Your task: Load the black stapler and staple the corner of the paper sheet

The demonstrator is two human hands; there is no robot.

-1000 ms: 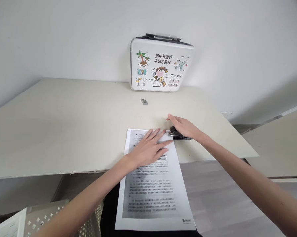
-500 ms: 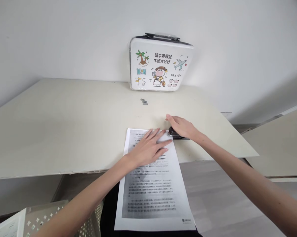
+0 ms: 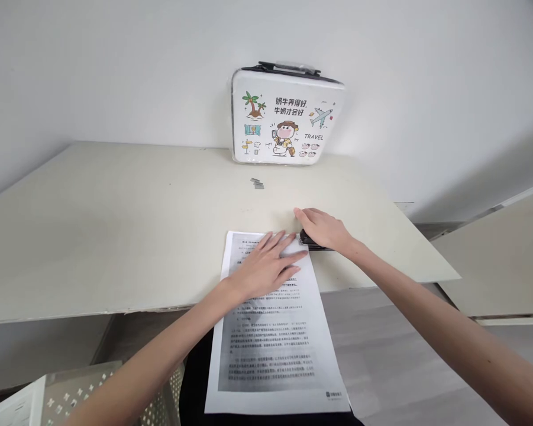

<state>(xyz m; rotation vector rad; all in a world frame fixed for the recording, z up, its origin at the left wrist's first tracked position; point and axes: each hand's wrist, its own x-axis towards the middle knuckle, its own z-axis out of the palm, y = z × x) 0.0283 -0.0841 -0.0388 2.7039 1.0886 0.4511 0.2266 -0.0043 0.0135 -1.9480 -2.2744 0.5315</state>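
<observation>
A printed sheet of paper (image 3: 266,367) lies partly on the table and hangs over its front edge towards me. My left hand (image 3: 268,266) rests flat on its upper part with the fingers spread, holding it against the tabletop. At the sheet's upper right corner is a black stapler (image 3: 309,238), its front end over the paper's edge. My right hand (image 3: 326,229) lies over the stapler's top, thumb pointing away to the left. The hand covers most of the stapler's rear.
Several grey staple strips (image 3: 257,183) lie on the pale table (image 3: 115,236). Behind them a white case (image 3: 288,118) with cartoon prints leans on the wall. Below the table, at lower left, is a perforated plastic basket (image 3: 71,390) with papers beside it.
My right hand and the stapler have shifted very slightly left. My left hand and the paper keep nearly the same place; the whole view has moved a little.
</observation>
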